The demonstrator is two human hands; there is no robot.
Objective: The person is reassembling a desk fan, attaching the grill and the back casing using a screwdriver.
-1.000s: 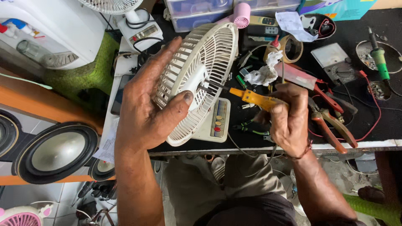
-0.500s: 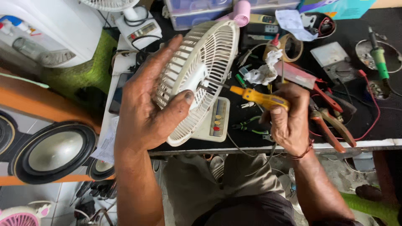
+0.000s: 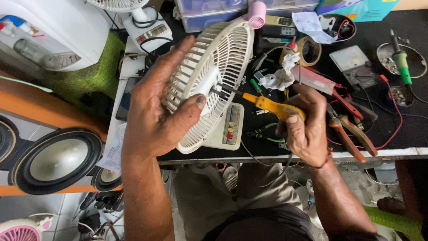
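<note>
My left hand (image 3: 158,111) grips a round cream fan grille (image 3: 214,76), thumb pressed on its face, fingers behind its rim. The grille is tilted on edge above the cream fan base with coloured buttons (image 3: 228,129). My right hand (image 3: 305,127) holds a yellow-handled screwdriver (image 3: 269,105), whose dark shaft reaches left to the white hub (image 3: 206,87) at the grille's middle.
The black workbench (image 3: 397,134) carries red-handled pliers (image 3: 350,122), a green soldering iron (image 3: 401,62), a tape roll (image 3: 312,50), crumpled tissue (image 3: 278,78) and wires. Speaker cones (image 3: 58,158) sit lower left, a white appliance (image 3: 49,31) upper left. My knees are below the bench edge.
The screwdriver tip has stayed at the grille's hub while my right hand shifted slightly. The left hand keeps the same grip on the grille.
</note>
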